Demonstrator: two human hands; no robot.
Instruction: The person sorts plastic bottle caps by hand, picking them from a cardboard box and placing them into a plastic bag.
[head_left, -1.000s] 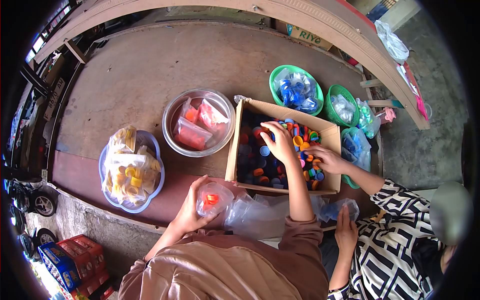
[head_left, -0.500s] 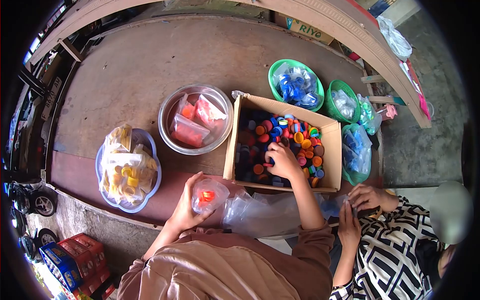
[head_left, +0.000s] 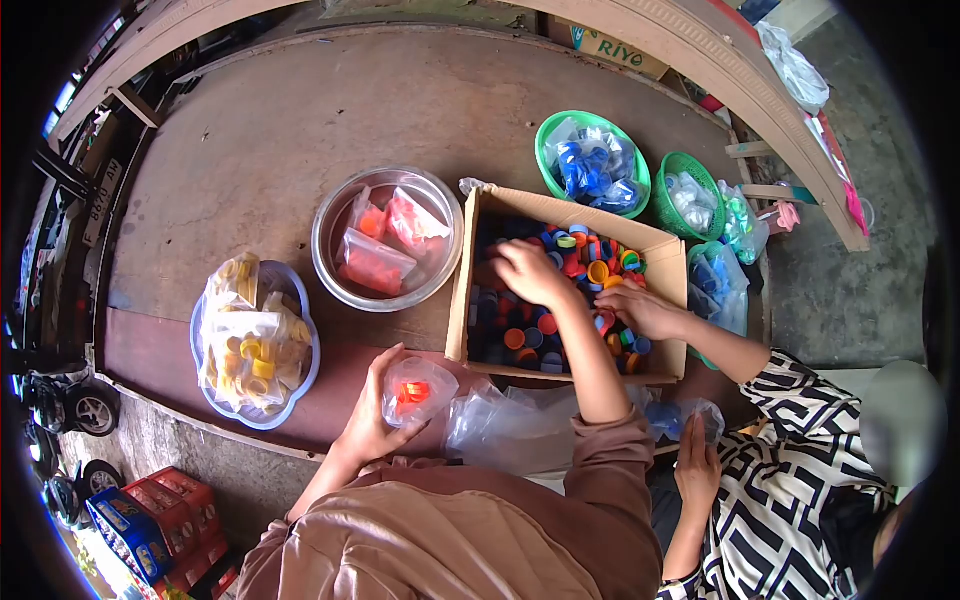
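Makeshift workspace: wooden platform (head_left: 260,130), concrete floor (head_left: 830,310), crates (head_left: 185,520).

A gap separates basin (head_left: 302,392) and steel bowl (head_left: 437,242); a co-worker's hand (head_left: 642,311) blocks the right of the box (head_left: 668,268).

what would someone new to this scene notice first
Probably the cardboard box of multicoloured caps at the table's front edge, with the person's right hand and a co-worker's hand both in it. Next, the clear bag with orange-red pieces in the person's left hand, left of the box's near side. Farther left, a metal bowl holds red-filled bags, and a pale blue basin holds yellow-filled ones.
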